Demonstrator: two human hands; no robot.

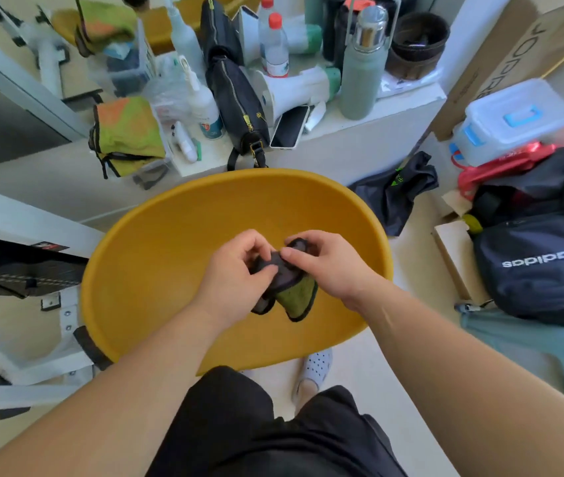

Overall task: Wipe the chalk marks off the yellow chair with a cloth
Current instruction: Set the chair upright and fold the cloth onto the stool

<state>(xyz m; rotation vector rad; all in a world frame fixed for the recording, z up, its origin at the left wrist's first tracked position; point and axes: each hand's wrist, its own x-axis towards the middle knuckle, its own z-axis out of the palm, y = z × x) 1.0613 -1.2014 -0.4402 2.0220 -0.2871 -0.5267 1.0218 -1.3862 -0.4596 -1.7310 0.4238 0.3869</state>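
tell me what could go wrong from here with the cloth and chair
1. The green and black cloth is bunched between the left hand and right hand. Wiped like that, little of it may meet the round yellow plastic chair, and chalk could smear.
2. A white-cased phone sits at the ledge edge behind the chair; a hard push might jolt it off.
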